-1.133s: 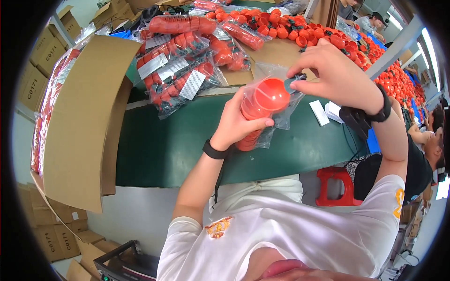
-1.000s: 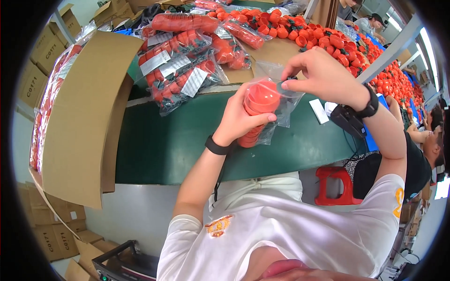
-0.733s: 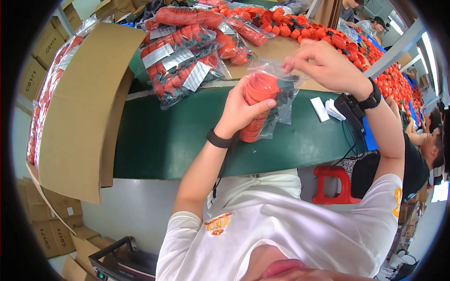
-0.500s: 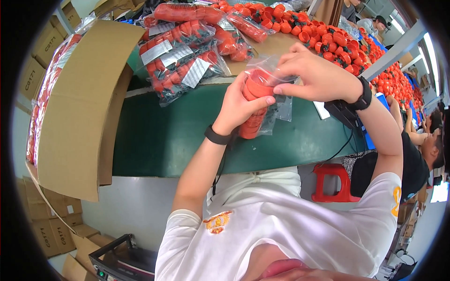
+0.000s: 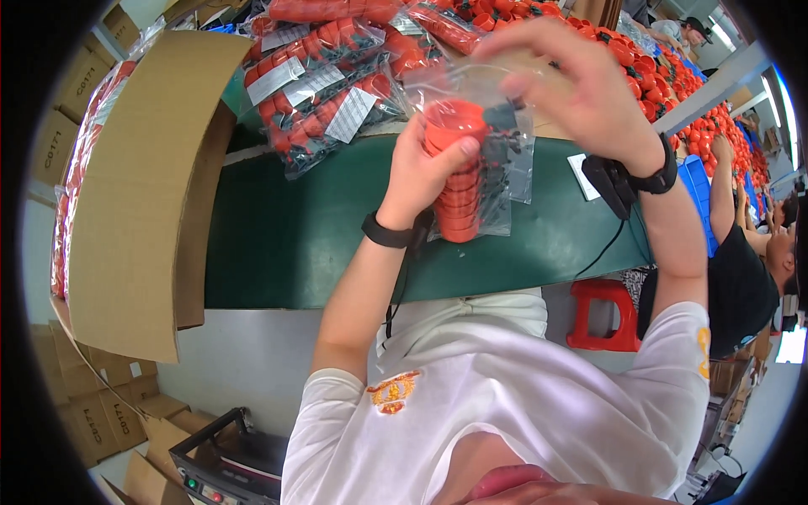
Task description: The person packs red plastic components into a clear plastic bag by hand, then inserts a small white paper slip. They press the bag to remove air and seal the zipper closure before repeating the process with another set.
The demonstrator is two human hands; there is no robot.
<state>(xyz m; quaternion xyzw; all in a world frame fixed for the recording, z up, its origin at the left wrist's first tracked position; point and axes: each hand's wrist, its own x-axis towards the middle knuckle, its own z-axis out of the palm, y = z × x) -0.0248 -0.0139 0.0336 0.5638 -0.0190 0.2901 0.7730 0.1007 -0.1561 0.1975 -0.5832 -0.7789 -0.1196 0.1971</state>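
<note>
My left hand (image 5: 418,172) is wrapped round a clear plastic bag (image 5: 497,220) with a stack of nested red cups (image 5: 459,189) in it. The stack stands nearly upright over the table, its widest cup at the top. Small dark green parts (image 5: 498,118) lie along the right side of the stack inside the bag. Beside the bag's top edge, my right hand (image 5: 581,97) is raised with its fingers apart and blurred by motion. I see nothing held in it.
Filled bags of red cups (image 5: 313,118) with white labels lie beyond my left hand. A large cardboard box (image 5: 135,202) stands left on the green table (image 5: 278,236). Loose red cups (image 5: 648,84) are heaped at the back right. Another person (image 5: 715,286) sits right, near a red stool (image 5: 604,316).
My right hand has let go of the bag's mouth and moved up and to the right. The bagged stack stays in my left hand, and the bag's top now shows.
</note>
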